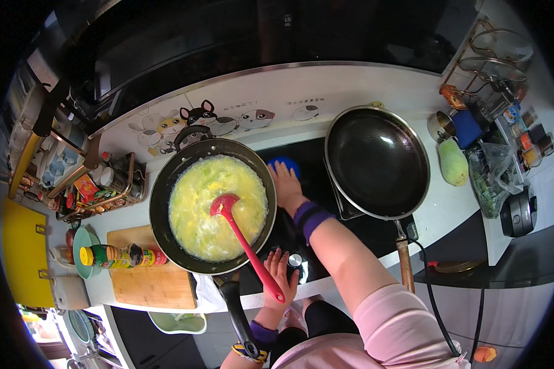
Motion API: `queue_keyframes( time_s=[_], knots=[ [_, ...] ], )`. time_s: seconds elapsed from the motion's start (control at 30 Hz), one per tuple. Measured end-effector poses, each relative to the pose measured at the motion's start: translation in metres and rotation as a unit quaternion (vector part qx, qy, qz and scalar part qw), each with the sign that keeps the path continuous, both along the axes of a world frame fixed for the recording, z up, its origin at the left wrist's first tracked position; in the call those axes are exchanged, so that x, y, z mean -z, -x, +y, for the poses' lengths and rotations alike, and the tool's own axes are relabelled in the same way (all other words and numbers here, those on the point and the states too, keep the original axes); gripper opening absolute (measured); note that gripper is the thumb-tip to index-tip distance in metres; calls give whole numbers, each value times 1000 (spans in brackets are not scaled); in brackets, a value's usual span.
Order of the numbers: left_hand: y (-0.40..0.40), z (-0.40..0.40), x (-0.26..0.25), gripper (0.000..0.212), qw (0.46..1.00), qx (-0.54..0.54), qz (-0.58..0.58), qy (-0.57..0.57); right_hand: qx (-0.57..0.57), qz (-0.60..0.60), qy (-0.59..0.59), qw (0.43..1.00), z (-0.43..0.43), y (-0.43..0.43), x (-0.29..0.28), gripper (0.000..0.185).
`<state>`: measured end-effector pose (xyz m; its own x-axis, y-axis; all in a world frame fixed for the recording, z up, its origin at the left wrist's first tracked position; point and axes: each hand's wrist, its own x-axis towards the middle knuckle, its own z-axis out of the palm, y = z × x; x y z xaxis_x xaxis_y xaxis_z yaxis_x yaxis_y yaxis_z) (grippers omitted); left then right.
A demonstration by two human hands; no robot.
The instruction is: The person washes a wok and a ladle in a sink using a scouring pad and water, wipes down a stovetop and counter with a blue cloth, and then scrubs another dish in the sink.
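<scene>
A black two-handled wok (pixel 159 217) holds a pale yellow-green soup (pixel 203 221) with egg and green pieces. A red ladle (pixel 254 258) rests in it, its handle over the near rim. My right hand (pixel 286 187) lies flat on a blue cloth or pad (pixel 284 166) on the black glass hob (pixel 304 175), just right of the wok. My left hand (pixel 279 274) is at the hob's front edge by a round knob (pixel 295 260), below the wok, partly behind the ladle handle; its fingers are spread. Neither hand is seen holding anything.
An empty frying pan (pixel 378 161) with a wooden handle stands on the right. A wooden cutting board (pixel 152 286) with sauce bottles (pixel 143 255) on it is at left, beside a green bowl (pixel 81 240). A green gourd (pixel 452 163) and bagged greens (pixel 487 184) lie at right.
</scene>
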<state>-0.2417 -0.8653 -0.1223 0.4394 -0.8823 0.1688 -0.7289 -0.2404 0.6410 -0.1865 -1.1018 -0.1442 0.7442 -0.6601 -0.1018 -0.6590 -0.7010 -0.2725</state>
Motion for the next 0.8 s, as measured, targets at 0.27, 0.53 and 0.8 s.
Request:
queue_keyframes(
  time_s=[0.27,0.53,0.8],
  knots=[
    [12,7,-7,49,999,20,21,-34,241,-1,59,969,-72,-16,4,52],
    [16,10,-2,50,998,34,58,-4,243,46,49,968,-42,34,12,50],
    [14,20,3,51,997,43,60,7,55,115,101,987,46,101,-8,47]
  ],
)
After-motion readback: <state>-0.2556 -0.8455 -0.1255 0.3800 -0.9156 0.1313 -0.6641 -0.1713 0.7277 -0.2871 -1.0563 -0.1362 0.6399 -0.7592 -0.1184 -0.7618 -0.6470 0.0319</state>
